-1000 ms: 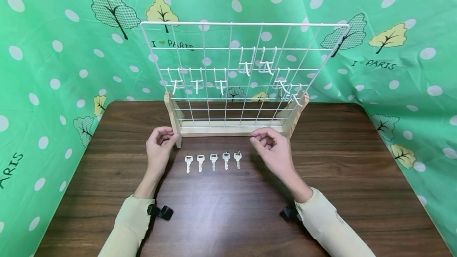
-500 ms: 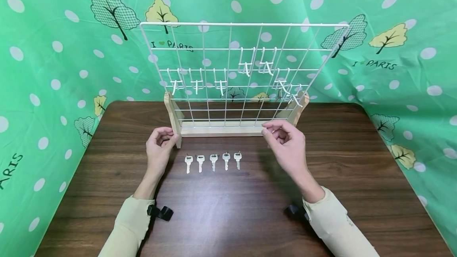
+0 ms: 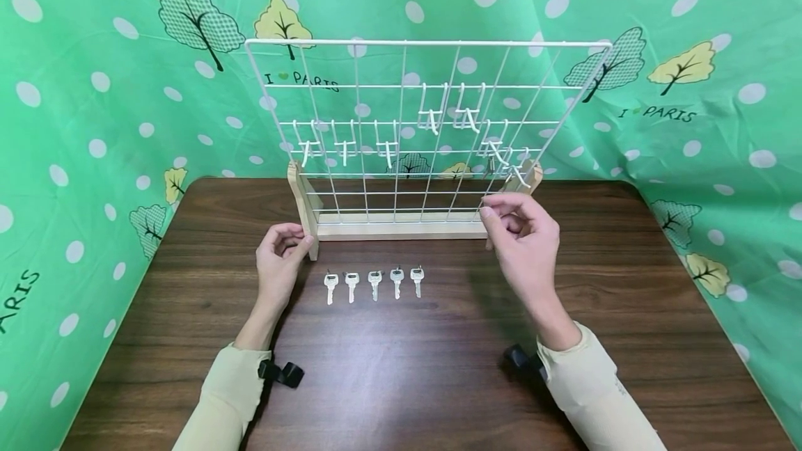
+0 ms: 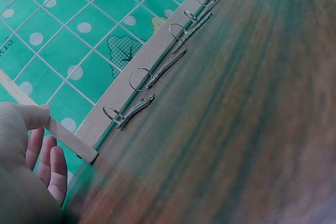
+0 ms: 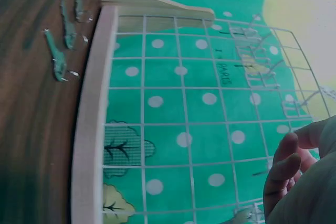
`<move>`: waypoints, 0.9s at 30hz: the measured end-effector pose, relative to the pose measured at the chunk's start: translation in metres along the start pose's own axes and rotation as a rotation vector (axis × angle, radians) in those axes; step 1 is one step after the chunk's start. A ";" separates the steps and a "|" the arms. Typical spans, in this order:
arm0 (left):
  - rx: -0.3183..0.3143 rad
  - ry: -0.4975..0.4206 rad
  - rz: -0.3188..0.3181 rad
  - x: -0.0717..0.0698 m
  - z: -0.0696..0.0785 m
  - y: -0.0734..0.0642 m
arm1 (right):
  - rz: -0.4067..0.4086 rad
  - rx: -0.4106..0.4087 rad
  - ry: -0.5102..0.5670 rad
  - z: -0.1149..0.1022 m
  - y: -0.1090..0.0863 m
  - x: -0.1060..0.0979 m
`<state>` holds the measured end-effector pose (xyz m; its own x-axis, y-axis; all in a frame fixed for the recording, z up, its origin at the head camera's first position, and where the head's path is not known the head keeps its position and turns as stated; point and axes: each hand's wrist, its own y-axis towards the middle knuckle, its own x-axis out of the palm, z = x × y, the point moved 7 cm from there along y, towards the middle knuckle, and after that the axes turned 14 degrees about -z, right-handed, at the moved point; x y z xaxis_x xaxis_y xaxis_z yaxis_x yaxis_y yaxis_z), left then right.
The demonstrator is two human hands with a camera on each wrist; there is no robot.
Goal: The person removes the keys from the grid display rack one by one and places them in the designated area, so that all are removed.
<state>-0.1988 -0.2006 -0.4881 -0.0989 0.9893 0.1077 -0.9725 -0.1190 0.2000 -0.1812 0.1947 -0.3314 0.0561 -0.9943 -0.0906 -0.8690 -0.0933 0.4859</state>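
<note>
A white wire grid rack (image 3: 429, 42) with a wooden base stands upright on the table. At its left wooden leg (image 3: 305, 214), my left hand (image 3: 277, 263) pinches the wood; in the left wrist view the thumb lies across the leg (image 4: 71, 141). My right hand (image 3: 523, 249) hovers before the rack's right side, fingers loosely curled, nothing visible between them. Several silver keys (image 3: 374, 285) with small rings lie in a row before the base. White double hooks (image 3: 387, 148) hang on the grid; small metal things, apparently keys, hang at the rightmost hooks (image 3: 495, 148).
The brown wood-grain table (image 3: 401, 381) carries everything. Behind it hangs a green dotted cloth (image 3: 113, 131) with printed trees. Black wrist cameras (image 3: 282, 372) sit at both cuffs. The hooks stick out toward me at differing heights.
My right hand has moved right and slightly up along the front of the rack, toward its right end. The left hand, the rack and the row of keys have stayed put.
</note>
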 end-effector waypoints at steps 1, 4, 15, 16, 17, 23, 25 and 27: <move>-0.001 -0.002 0.000 0.000 0.000 0.000 | 0.003 -0.004 0.003 -0.002 0.001 -0.001; 0.001 -0.006 -0.002 0.001 0.001 -0.001 | 0.020 -0.012 0.025 -0.006 0.005 -0.004; 0.014 -0.010 -0.009 0.002 0.004 -0.003 | 0.148 -0.024 0.006 -0.015 0.017 -0.012; 0.016 -0.010 -0.009 0.002 0.004 -0.003 | 0.156 -0.015 0.021 -0.015 0.018 -0.013; 0.016 -0.010 -0.009 0.002 0.004 -0.003 | 0.161 -0.006 0.038 -0.015 0.019 -0.013; 0.020 -0.003 -0.006 0.002 0.004 -0.004 | 0.125 0.046 0.064 -0.013 0.026 -0.010; 0.022 -0.002 -0.007 0.002 0.005 -0.005 | 0.108 0.063 0.056 -0.012 0.028 -0.009; 0.023 -0.002 -0.009 0.002 0.005 -0.005 | 0.093 0.081 0.042 -0.011 0.030 -0.008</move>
<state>-0.1928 -0.1983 -0.4838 -0.0898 0.9901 0.1079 -0.9683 -0.1122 0.2233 -0.2021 0.1989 -0.3063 -0.0076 -0.9999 -0.0111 -0.9080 0.0023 0.4189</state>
